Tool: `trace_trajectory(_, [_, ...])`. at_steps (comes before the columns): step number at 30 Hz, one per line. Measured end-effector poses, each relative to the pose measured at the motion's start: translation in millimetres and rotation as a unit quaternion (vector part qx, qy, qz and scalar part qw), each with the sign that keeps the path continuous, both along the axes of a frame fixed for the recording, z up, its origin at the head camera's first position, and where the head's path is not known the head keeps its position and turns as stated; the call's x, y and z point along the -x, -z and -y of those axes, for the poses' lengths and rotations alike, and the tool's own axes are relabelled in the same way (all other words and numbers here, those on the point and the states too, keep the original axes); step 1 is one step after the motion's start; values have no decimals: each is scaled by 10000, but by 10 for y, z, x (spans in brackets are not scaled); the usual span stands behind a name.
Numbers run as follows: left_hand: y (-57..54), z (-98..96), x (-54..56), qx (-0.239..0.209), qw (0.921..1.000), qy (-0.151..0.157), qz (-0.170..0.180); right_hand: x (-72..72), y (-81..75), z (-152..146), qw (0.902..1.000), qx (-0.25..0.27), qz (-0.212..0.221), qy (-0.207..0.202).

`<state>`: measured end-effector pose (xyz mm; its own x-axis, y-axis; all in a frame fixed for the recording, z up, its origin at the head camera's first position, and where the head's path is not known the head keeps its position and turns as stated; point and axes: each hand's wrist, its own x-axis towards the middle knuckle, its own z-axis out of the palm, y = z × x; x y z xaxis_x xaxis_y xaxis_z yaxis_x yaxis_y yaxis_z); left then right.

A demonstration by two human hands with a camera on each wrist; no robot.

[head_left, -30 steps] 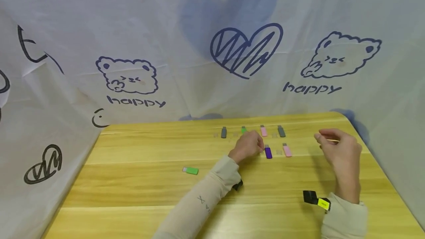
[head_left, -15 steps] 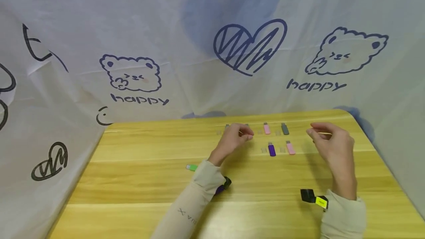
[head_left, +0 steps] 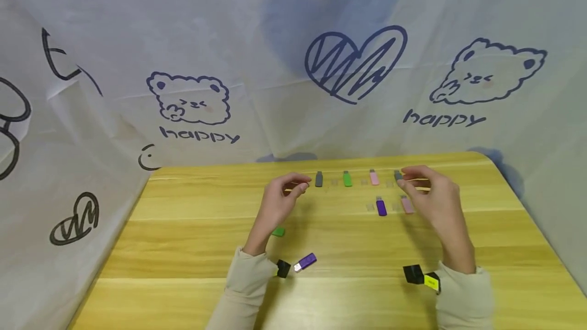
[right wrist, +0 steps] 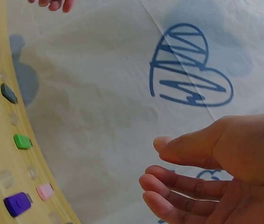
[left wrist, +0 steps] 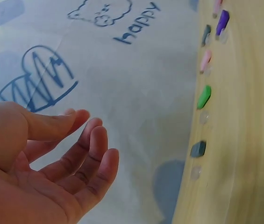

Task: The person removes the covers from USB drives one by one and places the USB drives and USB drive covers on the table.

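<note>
In the head view my left hand [head_left: 283,200], loosely curved and holding nothing, hovers left of a grey USB flash drive [head_left: 318,179]. My right hand [head_left: 431,195] is likewise relaxed over the right side, its fingertips overlapping another grey flash drive [head_left: 397,174]. Between them in the back row lie a green flash drive [head_left: 347,179] and a pink one. A purple flash drive [head_left: 381,207] and a second pink flash drive [head_left: 406,203] form a nearer row. Small clear caps [head_left: 370,208] sit beside the drives. Both wrist views show gaps between thumb and fingers.
Closer in lie another purple flash drive [head_left: 306,262] and a green flash drive [head_left: 278,231], partly hidden by my left wrist. The wooden table [head_left: 183,248] ends at a white printed cloth [head_left: 257,55] behind and on both sides. Black wrist devices [head_left: 414,274] hang at my cuffs.
My left hand has drawn back leftward from beside the purple drive in the nearer row, uncovering the back-row drives and the nearest purple one. My right hand has drifted left, over the grey drive.
</note>
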<state>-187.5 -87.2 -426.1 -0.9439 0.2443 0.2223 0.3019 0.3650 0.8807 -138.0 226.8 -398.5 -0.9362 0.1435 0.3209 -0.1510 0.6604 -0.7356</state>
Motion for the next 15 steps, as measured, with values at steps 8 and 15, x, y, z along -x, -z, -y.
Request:
trace_trajectory(8, [-83,183,-32,-391,9990,-229,-17,-23,-10,223,9992,-12,-225,-331])
trace_trajectory(15, [-161,374,-31,-427,9984,-357,17,-3,90,612,9904,-302,-96,-1343])
